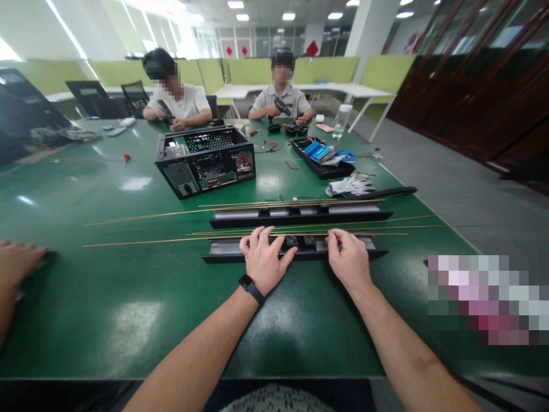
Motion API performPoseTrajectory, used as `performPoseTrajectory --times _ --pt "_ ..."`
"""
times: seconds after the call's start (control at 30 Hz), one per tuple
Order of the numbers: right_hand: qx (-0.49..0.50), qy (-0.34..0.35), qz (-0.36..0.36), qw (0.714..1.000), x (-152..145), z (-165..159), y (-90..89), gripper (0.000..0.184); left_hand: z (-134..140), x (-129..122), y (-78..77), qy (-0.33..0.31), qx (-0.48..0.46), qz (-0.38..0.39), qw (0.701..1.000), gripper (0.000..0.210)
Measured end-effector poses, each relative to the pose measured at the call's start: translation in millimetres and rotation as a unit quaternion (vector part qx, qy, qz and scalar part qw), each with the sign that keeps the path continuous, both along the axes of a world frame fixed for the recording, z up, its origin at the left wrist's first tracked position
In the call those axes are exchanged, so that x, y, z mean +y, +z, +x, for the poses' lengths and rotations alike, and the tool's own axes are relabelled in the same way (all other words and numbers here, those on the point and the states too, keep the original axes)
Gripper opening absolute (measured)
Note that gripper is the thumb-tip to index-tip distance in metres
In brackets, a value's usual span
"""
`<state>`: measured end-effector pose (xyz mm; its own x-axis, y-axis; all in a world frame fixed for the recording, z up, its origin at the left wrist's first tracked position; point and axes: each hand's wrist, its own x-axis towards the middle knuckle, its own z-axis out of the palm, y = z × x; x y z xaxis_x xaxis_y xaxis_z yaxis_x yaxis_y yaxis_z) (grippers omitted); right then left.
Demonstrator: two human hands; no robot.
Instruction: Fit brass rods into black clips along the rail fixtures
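My left hand [269,260] lies across the nearer black rail [227,258], wearing a dark wristband. Its fingers reach over the rail's far side and its thumb is spread apart, near a small black block [292,241]. At the rail's right part, my right hand [349,257] is closed in a pinch on a thin gold-coloured rod [388,233]; its fingertips partly hide the contact. Several such rods run lengthwise along the rail. Behind it lies a second black rail [360,217] with pale strips, small black blocks and more thin rods on top.
An open black computer case [205,163] stands beyond the rails on the green table [128,337]. To its right are a black tray [326,170] with blue items and white gloves [351,185]. Two people sit opposite with tools; another person's hand [19,260] is at left.
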<state>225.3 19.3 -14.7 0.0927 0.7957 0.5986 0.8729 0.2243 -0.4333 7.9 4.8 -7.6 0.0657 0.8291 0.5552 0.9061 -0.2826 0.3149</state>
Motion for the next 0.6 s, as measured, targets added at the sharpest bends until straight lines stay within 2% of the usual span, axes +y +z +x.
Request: performPoseTrajectory --times 0.37,0.6 --pt "-0.019 0.093 -0.007 0.995 -3.3 -5.7 -2.6 0.026 -0.2 0.1 0.0 0.0 0.004 0.001 1.0 0.032" --pt "-0.025 0.057 0.001 0.998 -0.9 -2.7 -4.3 0.027 0.4 0.3 -0.3 0.002 0.001 0.004 1.0 0.031"
